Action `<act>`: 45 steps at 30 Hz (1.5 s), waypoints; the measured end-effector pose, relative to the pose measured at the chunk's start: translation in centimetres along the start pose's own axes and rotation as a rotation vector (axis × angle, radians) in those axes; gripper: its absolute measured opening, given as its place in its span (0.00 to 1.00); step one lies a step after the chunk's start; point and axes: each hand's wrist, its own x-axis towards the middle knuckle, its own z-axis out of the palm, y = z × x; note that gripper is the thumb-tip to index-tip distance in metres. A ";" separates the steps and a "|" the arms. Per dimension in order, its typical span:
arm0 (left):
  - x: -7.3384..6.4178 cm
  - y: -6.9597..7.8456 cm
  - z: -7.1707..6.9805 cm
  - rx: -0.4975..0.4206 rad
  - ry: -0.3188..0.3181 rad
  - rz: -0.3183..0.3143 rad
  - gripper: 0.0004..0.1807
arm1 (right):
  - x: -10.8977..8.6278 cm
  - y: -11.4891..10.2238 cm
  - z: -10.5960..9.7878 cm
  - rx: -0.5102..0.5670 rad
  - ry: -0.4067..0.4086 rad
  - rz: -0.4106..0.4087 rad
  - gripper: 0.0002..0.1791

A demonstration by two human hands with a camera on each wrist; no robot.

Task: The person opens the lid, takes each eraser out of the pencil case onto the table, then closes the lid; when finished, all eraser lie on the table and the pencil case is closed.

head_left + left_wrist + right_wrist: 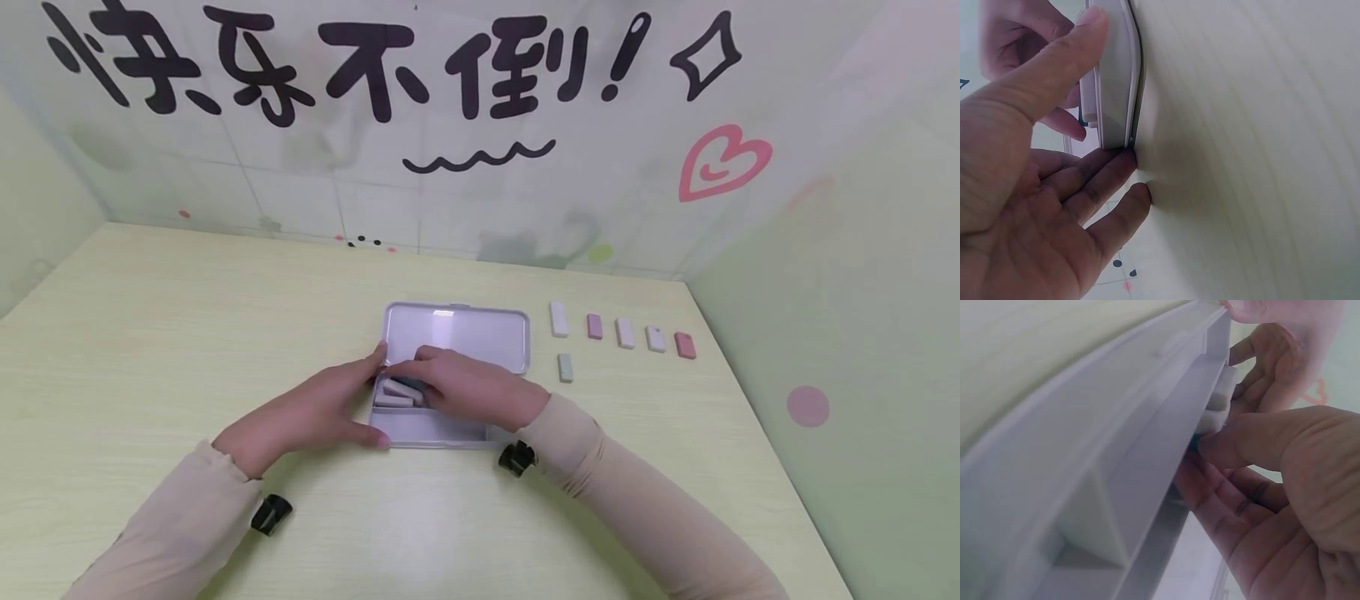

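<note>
Fingers of right hand [471, 387] pinch dark green piece [1195, 442] inside case [431, 427], next to couple pale blocks [393, 401]; left hand [318, 412] grips case's left end. Six loose blocks [625, 333] just sitting off right.

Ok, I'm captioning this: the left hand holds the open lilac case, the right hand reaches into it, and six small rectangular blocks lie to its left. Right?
Not quite: the six small rectangular blocks lie to the right of the open lilac case, as the head view shows. The left hand holds it, and the right hand reaches into it.
</note>
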 end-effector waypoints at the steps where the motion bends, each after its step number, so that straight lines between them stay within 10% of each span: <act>1: 0.0 0.0 0.0 0.002 0.001 -0.002 0.67 | -0.1 0.0 0.0 0.006 0.007 -0.003 0.28; 26: -0.4 -0.1 0.0 0.012 0.005 -0.024 0.68 | -1.4 1.4 0.8 0.145 0.062 0.076 0.22; 45: -0.1 0.0 0.1 0.004 -0.003 -0.046 0.68 | -9.5 5.9 -0.6 0.304 0.326 0.172 0.25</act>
